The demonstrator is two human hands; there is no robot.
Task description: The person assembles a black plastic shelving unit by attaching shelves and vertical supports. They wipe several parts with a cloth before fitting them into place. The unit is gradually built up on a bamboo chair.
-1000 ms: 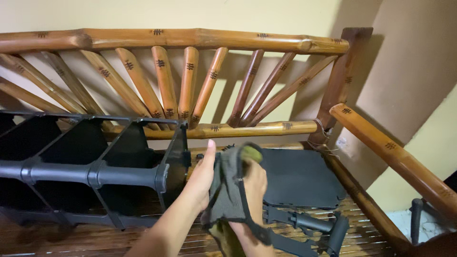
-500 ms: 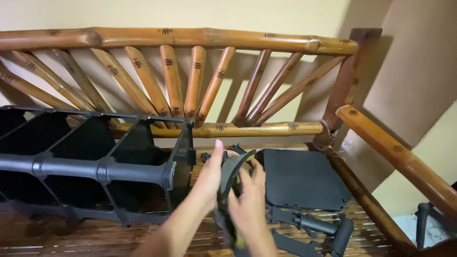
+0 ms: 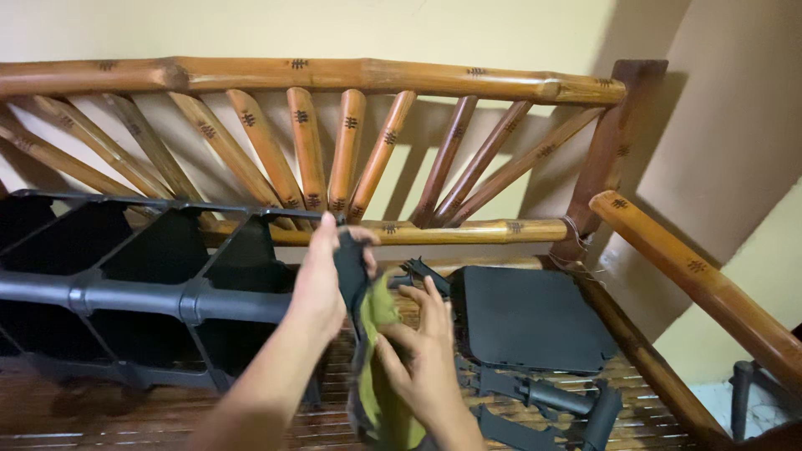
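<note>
— Where did we have the piece at that moment?

— Upright in front of us, above the slatted seat of the bamboo bench, roughly midway along it and toward the front edge. It was a thin dark panel with an olive-green cloth against it. Our left hand was closed around the panel's top edge, thumb over the rim. Our right hand lay lower with the fingers spread fairly wide, pressing on the green cloth rather than gripping it, as far as we could tell.

— How did we judge it would handle?

— Light, we thought, since one hand pinched at the top carried it. The panel looked stiff but thin, likely to flex if taken by a corner. The cloth looked soft and limp, hanging in folds, apt to slide off smooth plastic. We judged the firm top rim the best hold, with the other hand flat on the cloth to keep it in place.

— And around it?

— Just to the left stood the black plastic rack with its open compartments, close to our left wrist. Toward the right end of the seat lay a flat black panel, with some black tube pieces near the front right corner.
</note>
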